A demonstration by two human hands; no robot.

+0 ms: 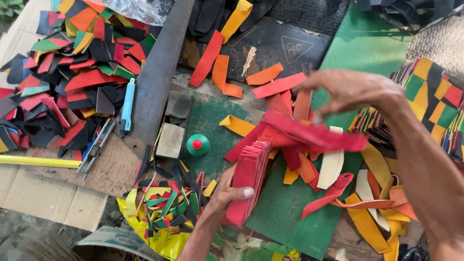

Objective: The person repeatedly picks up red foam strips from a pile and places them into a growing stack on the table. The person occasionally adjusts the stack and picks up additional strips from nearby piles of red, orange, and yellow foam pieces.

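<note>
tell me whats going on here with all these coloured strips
A person is sorting cut strips at a cluttered bench. The left hand grips a neat stack of red strips on edge over a green board. The right hand pinches one red strip lifted from a loose heap of red, orange and yellow pieces. A blue utility knife lies to the left.

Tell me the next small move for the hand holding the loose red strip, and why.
Probably bring the red strip down onto the red stack. The right hand pinches the strip above the green board, while the left hand holds the stack of like red pieces on edge just below, its face open toward the strip. Colour and shape seem to match.
</note>
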